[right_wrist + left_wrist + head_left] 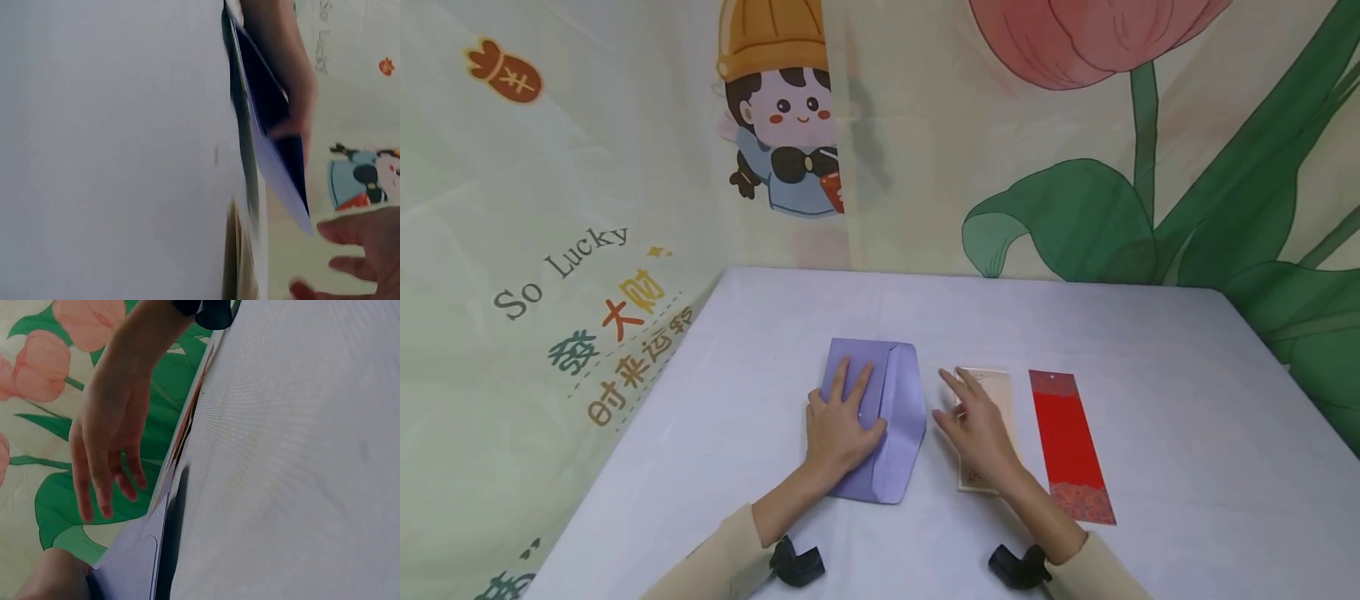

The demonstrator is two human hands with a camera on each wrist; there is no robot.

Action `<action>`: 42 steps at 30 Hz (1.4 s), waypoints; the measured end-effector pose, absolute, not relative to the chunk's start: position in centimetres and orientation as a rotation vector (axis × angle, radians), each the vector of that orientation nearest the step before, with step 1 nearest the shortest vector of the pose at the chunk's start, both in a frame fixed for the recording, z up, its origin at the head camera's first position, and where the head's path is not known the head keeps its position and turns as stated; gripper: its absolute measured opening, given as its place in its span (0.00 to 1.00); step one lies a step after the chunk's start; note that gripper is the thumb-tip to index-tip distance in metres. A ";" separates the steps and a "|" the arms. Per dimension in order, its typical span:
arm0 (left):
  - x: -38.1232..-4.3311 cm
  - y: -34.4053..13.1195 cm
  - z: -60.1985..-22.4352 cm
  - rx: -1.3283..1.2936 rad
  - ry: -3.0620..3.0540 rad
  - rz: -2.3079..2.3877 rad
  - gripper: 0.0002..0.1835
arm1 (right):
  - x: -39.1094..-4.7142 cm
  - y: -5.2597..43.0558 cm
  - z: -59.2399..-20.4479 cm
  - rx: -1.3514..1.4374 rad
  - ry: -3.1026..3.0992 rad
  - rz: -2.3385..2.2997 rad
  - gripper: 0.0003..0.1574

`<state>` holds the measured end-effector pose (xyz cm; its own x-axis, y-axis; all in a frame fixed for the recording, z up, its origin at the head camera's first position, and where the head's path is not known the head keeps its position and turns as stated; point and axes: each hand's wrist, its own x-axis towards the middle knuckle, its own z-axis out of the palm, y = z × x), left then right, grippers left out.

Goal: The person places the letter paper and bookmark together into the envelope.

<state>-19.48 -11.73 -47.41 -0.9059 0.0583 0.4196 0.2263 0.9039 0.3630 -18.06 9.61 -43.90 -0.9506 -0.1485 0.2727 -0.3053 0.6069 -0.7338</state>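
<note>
A purple envelope (pixel 891 475) lies on the table with its flap (pixel 906 400) toward the right. My left hand (pixel 842 425) rests on the envelope, fingers spread over its upper half and the thumb near the flap's fold. In the right wrist view, the flap (pixel 281 178) slants up from the envelope's body. My right hand (pixel 981 429) hovers above a beige paper packet (pixel 996 383), to the right of the envelope. Its fingers are loosely bent, and nothing is between them. The left wrist view shows this right hand (pixel 112 431) raised over the table.
A long red paper strip (pixel 1067 425) with patterned ends lies to the right of the beige packet. Everything sits on a white-covered table (pixel 1195 400). A printed curtain (pixel 910 167) hangs behind the table's far edge.
</note>
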 end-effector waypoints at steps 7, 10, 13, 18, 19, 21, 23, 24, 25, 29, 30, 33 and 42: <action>-19.5 -12.0 -47.4 -0.198 -2.689 -0.539 0.42 | -17.5 13.3 -44.9 0.003 -2.870 0.942 0.52; -19.5 -12.0 -47.5 -0.196 -2.673 -0.551 0.43 | -17.9 13.8 -46.2 0.014 -2.859 0.973 0.58; -19.4 -12.0 -47.6 -0.205 -2.671 -0.566 0.43 | -18.2 14.0 -47.3 0.059 -2.788 0.975 0.57; -19.3 -12.0 -47.8 -0.213 -2.675 -0.545 0.43 | -18.2 14.0 -48.1 0.097 -2.714 0.946 0.52; -19.3 -12.1 -47.8 -0.215 -2.676 -0.540 0.43 | -18.2 14.0 -48.1 0.099 -2.705 0.953 0.51; -19.3 -12.1 -47.8 -0.220 -2.679 -0.535 0.43 | -18.2 14.0 -48.1 0.104 -2.689 0.979 0.49; -19.3 -12.2 -47.8 -0.219 -2.682 -0.531 0.43 | -18.2 14.0 -48.1 0.113 -2.662 1.016 0.46; -19.3 -12.1 -47.8 -0.221 -2.682 -0.534 0.43 | -18.2 14.0 -48.1 0.115 -2.647 1.034 0.45; -19.3 -12.1 -47.8 -0.221 -2.682 -0.533 0.43 | -18.1 14.0 -48.0 0.119 -2.632 1.049 0.43; -19.4 -12.1 -47.8 -0.222 -2.684 -0.531 0.43 | -18.0 13.9 -47.9 0.119 -2.562 1.093 0.38; -19.4 -12.2 -47.8 -0.223 -2.684 -0.532 0.43 | -17.9 13.9 -47.9 0.112 -2.544 1.099 0.37; -19.4 -12.2 -48.0 -0.221 -2.689 -0.534 0.43 | -17.9 13.8 -48.1 0.108 -2.477 1.130 0.35; -19.3 -12.3 -47.8 -0.230 -2.680 -0.537 0.43 | -17.7 14.0 -47.7 -0.019 -2.523 1.293 0.24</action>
<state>-19.34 -12.27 -47.82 -0.9081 0.0817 0.4107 0.2336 0.9128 0.3350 -17.68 14.01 -47.69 -0.9533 0.1492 0.2625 -0.1259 0.5937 -0.7948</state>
